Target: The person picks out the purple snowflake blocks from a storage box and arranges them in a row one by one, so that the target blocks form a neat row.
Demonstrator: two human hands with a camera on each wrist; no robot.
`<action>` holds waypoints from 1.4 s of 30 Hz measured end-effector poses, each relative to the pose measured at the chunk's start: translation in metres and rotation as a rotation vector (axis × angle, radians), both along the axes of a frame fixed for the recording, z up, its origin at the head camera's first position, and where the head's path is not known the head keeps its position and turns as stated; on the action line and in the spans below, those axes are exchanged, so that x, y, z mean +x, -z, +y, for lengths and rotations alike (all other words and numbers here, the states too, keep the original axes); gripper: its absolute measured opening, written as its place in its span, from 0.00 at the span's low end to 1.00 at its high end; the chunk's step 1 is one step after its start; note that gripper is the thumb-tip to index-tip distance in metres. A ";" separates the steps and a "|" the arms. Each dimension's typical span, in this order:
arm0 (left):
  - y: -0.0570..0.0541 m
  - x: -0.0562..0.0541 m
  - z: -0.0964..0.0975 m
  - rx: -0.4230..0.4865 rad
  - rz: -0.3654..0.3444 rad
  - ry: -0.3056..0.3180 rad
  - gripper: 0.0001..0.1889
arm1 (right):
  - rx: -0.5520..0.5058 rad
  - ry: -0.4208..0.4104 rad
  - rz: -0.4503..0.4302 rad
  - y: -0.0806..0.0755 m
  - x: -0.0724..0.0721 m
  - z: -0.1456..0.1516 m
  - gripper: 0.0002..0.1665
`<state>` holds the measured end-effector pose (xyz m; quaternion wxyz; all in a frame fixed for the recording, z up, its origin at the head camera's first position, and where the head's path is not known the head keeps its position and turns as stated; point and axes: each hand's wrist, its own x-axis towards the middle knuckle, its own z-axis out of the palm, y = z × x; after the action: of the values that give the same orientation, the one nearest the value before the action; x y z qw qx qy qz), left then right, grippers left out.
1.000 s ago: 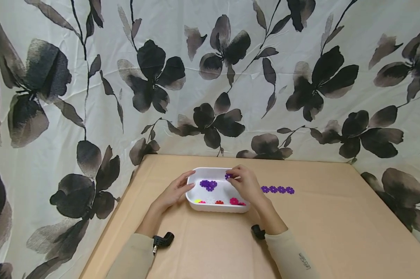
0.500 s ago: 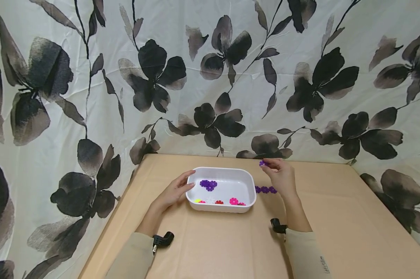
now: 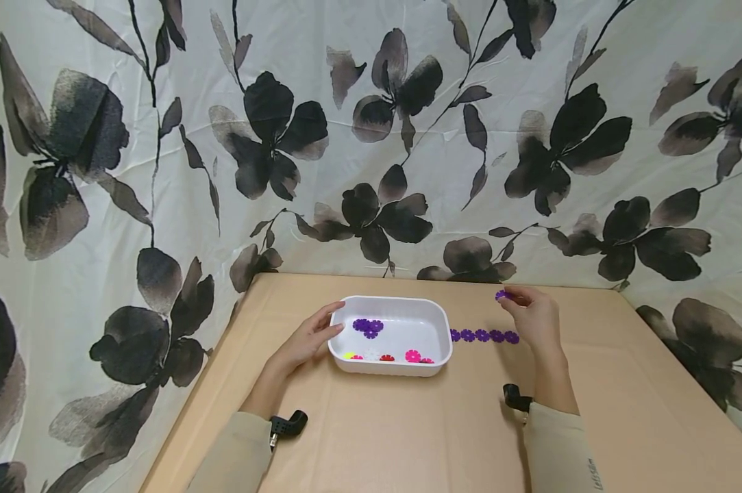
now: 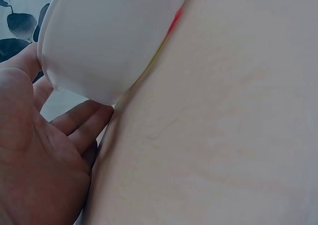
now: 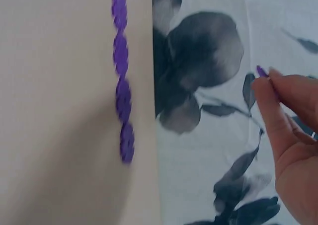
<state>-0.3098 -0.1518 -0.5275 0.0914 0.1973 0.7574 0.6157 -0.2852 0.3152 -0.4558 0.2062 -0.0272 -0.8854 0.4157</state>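
Note:
A purple flower-shaped disc (image 3: 501, 295) is pinched between the thumb and fingers of my right hand (image 3: 536, 320), raised above the table's back right. Below that hand, a straight row of purple flower-shaped discs (image 3: 482, 335) lies on the table; in the right wrist view the row (image 5: 122, 98) runs edge to edge. My left hand (image 3: 305, 337) holds the left end of a white tray (image 3: 395, 370), thumb and fingers against its rim and side. Inside the tray sit several purple discs (image 3: 368, 327) in a cluster, plus pink (image 3: 412, 356), red (image 3: 387, 357) and yellow (image 3: 349, 355) pieces, partly hidden by the front wall.
The tan-covered table (image 3: 395, 438) ends at a back edge just behind the tray. Beyond it hangs a white cloth (image 3: 358, 157) printed with dark flowers. Each wrist wears a black camera mount, the right one (image 3: 516, 398) close above the tabletop.
My right hand has lifted a purple disc out of the tray and carried it rightward, past the row to its right end. The left hand and the tray have stayed in place.

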 end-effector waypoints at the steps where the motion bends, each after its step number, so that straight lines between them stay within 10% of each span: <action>1: 0.000 0.000 0.000 -0.001 -0.002 0.000 0.31 | 0.011 0.005 -0.008 0.001 0.001 0.004 0.21; 21: 0.001 -0.004 0.001 0.006 0.001 0.001 0.30 | 0.122 -0.111 -0.349 0.025 0.008 0.057 0.19; 42: 0.000 -0.003 0.001 0.003 -0.011 -0.006 0.31 | 0.109 -0.067 -0.415 0.041 0.008 0.060 0.19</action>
<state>-0.3131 -0.1513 -0.5272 0.0935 0.1916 0.7565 0.6183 -0.2773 0.3756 -0.4967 0.0069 -0.0713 -0.9305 0.3592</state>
